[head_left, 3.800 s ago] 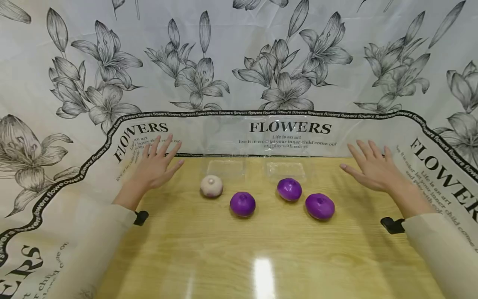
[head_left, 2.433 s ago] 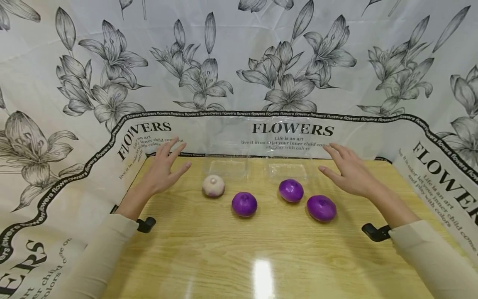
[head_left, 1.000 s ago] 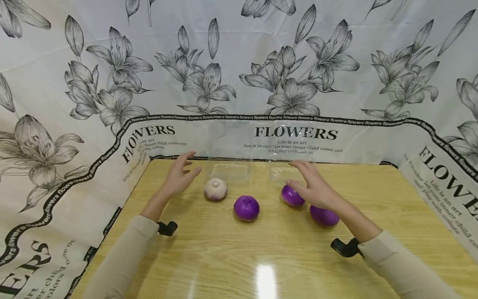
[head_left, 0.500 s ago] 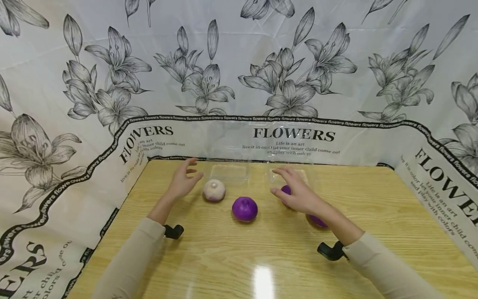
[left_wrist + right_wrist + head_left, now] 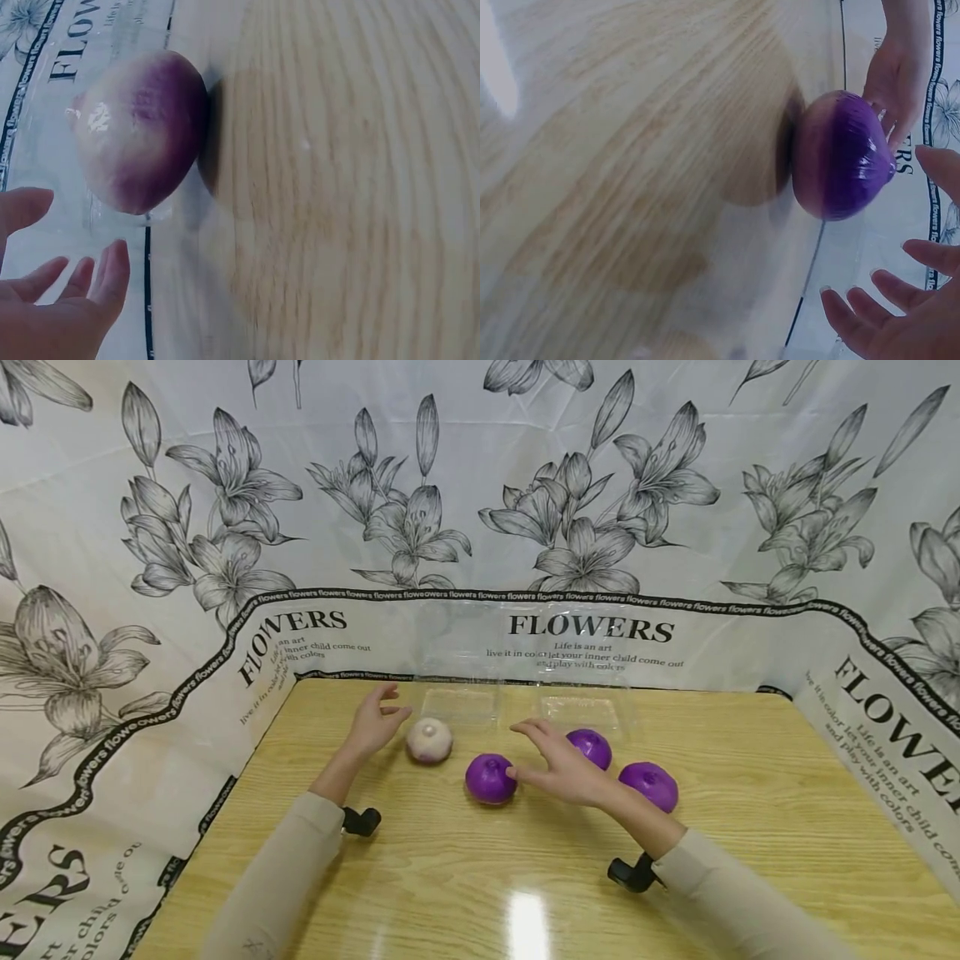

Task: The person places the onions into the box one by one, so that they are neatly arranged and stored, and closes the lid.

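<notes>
Four round, onion-shaped vegetables lie on the table. One is whitish with a purple underside (image 5: 429, 741); in the left wrist view the white-and-purple vegetable (image 5: 142, 131) looks glossy. My left hand (image 5: 373, 727) is just left of it, thumb and fingers parted, holding nothing. My right hand (image 5: 564, 770) hovers beside the middle purple vegetable (image 5: 487, 779), thumb tip overlapping its right edge; the right wrist view shows the fingers apart from the purple vegetable (image 5: 844, 157). Behind the right hand sit a partly hidden purple vegetable (image 5: 594, 747) and another purple vegetable (image 5: 652, 785).
Two clear plastic boxes, the left box (image 5: 459, 703) and the right box (image 5: 577, 712), stand at the table's back edge with raised lids. A flower-printed cloth (image 5: 420, 643) rises behind and at both sides. The wooden table (image 5: 420, 877) reaches toward me.
Both hands have come inward and lower from the sides. The right hand has passed over the right-hand purple vegetables to the middle one. The left hand has neared the whitish one. The vegetables stay put.
</notes>
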Motion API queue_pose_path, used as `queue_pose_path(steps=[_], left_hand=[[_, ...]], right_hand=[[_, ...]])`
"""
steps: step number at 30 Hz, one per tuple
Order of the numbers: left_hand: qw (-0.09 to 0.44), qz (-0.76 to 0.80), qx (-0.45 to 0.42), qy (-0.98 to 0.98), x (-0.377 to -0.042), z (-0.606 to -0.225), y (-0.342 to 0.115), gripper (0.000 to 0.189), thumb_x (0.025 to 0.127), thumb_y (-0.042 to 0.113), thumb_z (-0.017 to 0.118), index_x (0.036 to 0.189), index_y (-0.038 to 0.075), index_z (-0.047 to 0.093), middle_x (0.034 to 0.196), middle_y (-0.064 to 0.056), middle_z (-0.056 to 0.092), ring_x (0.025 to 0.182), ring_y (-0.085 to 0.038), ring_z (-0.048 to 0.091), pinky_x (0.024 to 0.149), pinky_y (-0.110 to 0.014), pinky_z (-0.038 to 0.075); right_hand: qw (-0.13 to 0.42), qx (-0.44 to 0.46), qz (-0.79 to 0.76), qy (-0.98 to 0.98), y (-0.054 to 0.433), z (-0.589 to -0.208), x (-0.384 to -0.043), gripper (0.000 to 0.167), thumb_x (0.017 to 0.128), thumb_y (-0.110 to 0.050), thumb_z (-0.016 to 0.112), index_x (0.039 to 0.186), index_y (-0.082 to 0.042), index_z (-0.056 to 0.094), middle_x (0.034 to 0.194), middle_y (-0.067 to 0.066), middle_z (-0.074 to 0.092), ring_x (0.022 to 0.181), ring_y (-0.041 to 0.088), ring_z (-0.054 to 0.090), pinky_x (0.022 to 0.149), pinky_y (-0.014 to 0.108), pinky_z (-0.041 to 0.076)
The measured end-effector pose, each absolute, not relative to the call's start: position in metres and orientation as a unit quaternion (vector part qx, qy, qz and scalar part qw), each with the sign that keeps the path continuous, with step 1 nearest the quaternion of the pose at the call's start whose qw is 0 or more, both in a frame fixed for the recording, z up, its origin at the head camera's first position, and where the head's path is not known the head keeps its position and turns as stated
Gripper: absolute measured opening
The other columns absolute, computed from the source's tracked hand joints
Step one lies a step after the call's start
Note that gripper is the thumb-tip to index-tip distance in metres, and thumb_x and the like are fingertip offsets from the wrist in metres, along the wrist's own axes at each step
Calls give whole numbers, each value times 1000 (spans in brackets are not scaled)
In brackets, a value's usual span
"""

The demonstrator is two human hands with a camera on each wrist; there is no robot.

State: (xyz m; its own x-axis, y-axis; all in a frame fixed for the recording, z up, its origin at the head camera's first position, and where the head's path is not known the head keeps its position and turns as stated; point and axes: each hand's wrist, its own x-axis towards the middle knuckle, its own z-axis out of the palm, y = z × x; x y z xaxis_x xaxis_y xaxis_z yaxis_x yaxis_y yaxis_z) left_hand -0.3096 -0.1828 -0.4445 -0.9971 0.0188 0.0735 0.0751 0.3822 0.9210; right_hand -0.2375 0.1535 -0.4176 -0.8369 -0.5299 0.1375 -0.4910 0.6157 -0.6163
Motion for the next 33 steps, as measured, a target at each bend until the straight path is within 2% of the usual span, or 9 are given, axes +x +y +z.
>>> queue_pose_path(steps=[4, 11, 20, 30, 33], left_hand=[[3, -611, 14, -791, -315, -446, -181, 59, 102, 11, 63, 152, -7, 36, 147, -28, 43, 127, -42, 56, 106, -43, 57], [-31, -697, 68, -713, -323, -447, -181, 57, 102, 3, 59, 151, -12, 34, 141, -29, 44, 130, -43, 51, 112, -42, 52], [-62, -715, 81, -691, -330, -446, -180, 55, 103, 3, 57, 152, -10, 36, 145, -30, 45, 133, -43, 49, 115, -41, 50], [-87, -722, 82, -682, -337, -447, -178, 54, 100, -6, 55, 150, -11, 37, 135, -25, 48, 122, -36, 55, 113, -38, 52], [-92, -730, 82, -672, -339, -446, -176, 55, 99, -9, 54, 151, -12, 36, 136, -26, 47, 118, -33, 58, 111, -35, 53]], right_hand=[[45, -284, -346, 893, 147, -424, -241, 76, 92, -38, 77, 152, -5, 43, 154, 21, 41, 141, 41, 42, 117, 63, 40], [87, -293, -379, 873, 133, -440, -248, 84, 87, -37, 83, 152, -4, 42, 150, 22, 43, 133, 43, 48, 105, 53, 56], [88, -301, -364, 877, 127, -445, -246, 79, 82, -30, 88, 146, -4, 51, 143, 20, 53, 128, 38, 55, 107, 55, 54], [97, -313, -370, 869, 125, -449, -249, 73, 82, -29, 87, 143, -4, 54, 139, 17, 58, 123, 37, 58, 104, 54, 56], [95, -314, -367, 870, 126, -449, -251, 72, 82, -30, 88, 141, -5, 55, 137, 16, 59, 121, 37, 60, 102, 54, 57]])
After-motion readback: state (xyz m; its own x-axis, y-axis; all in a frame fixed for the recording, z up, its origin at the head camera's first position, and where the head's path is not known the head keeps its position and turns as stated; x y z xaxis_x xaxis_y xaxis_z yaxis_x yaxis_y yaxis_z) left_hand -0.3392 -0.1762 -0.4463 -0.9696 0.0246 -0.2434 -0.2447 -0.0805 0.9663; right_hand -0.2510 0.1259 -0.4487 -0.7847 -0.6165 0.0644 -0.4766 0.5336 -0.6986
